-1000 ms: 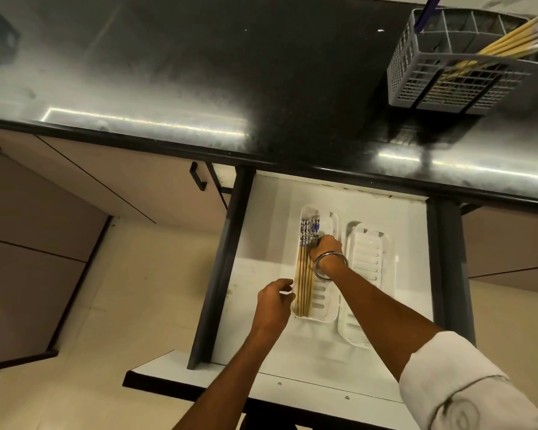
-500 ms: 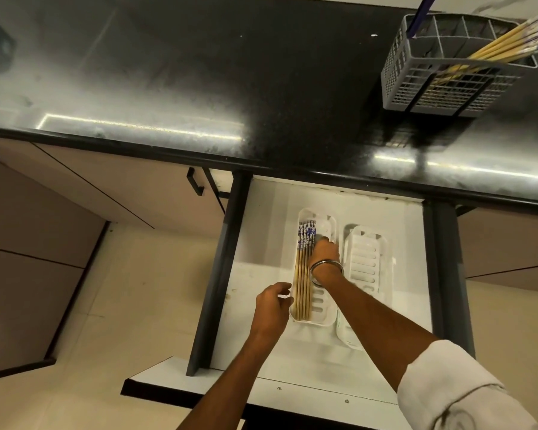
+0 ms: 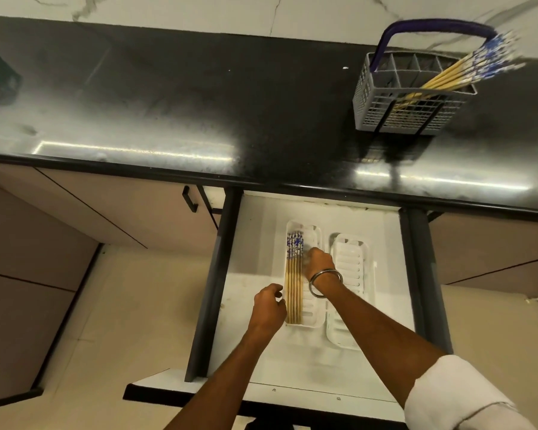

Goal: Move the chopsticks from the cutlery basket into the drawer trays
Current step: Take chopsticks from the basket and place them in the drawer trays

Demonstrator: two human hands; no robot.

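Home kitchen — black stone countertop (image 3: pixel 168 97) running over beige cabinets (image 3: pixel 90 218), cutlery basket (image 3: pixel 410 97) sitting near its right edge, drawer (image 3: pixel 261 243) standing open.

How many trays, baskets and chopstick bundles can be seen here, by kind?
Trays: 2, left tray and right tray
Baskets: 1, basket
Chopstick bundles: 2, tray bundle and basket bundle
Total: 5

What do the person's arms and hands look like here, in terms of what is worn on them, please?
Both forearms are bare. The right hand has a plain silver metal bangle round the wrist, and a white sleeve is rolled up on that arm. The left hand shows no ring, watch or glove, and no sleeve is visible on that arm.
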